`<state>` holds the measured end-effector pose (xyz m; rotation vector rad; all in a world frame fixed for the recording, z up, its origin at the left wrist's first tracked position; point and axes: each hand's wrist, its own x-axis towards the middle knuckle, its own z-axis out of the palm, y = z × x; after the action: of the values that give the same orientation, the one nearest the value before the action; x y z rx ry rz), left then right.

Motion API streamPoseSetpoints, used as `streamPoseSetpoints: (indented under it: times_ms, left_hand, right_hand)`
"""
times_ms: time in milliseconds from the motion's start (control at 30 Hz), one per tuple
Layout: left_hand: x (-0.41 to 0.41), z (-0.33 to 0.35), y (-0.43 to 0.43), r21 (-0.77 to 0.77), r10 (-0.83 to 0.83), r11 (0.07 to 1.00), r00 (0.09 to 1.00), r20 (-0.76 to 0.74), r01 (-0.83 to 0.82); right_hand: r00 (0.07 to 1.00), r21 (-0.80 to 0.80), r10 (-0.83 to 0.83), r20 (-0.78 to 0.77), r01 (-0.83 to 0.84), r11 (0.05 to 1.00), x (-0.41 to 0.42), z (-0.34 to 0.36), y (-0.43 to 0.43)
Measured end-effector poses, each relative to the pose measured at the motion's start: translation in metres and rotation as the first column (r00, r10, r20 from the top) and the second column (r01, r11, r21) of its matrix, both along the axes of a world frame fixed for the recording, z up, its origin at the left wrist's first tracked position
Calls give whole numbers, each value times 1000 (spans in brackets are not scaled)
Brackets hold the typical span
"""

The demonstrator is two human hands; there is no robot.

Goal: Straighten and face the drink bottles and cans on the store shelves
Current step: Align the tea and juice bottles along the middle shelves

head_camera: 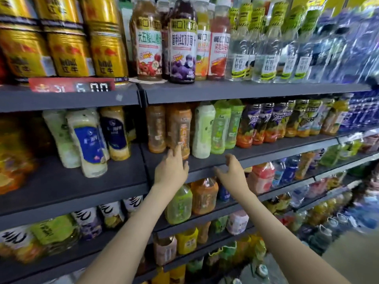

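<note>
My left hand (pixel 171 168) reaches up to the middle shelf (pixel 205 165), its straight fingertips touching the base of an orange bottle (pixel 180 128). My right hand (pixel 230 171) hovers over the shelf's front edge with loosely curled fingers, holding nothing, just below a white bottle (pixel 204 130) and a green bottle (pixel 220 128). Another orange bottle (pixel 156 128) stands left of the one I touch. Gold cans (pixel 65 50) and juice bottles (pixel 182 46) stand on the top shelf.
Cream bottles with blue labels (pixel 90 142) lean at the left of the middle shelf. Rows of colourful bottles (pixel 287 121) run off to the right. Lower shelves hold green (pixel 179 206) and orange bottles (pixel 204 195). A price tag (pixel 71 85) hangs under the cans.
</note>
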<state>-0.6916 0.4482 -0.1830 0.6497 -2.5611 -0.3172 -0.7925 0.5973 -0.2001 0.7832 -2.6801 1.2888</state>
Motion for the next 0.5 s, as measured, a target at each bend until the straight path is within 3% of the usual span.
streamPoseSetpoints:
  times_ms: [100,233,333,500]
  left_hand:
    - [-14,0,-4,-8,61,998,997,40,-61]
    - [-13,-2,7,-7,122,992,991,58,-122]
    - [-3,-2,12,14,238,971,971,24,-238]
    - [21,-5,15,52,373,926,927,22,-374]
  right_hand:
    - [999,-46,48,-4,-48,998,-19,0,-24]
    - [995,-218,39,-90,-58,974,-27,7,-53]
    - [1000,-304,22,-22,-28,952,-28,9,-72]
    - [999,-245,-34,-10,30,969,-37,10,-89]
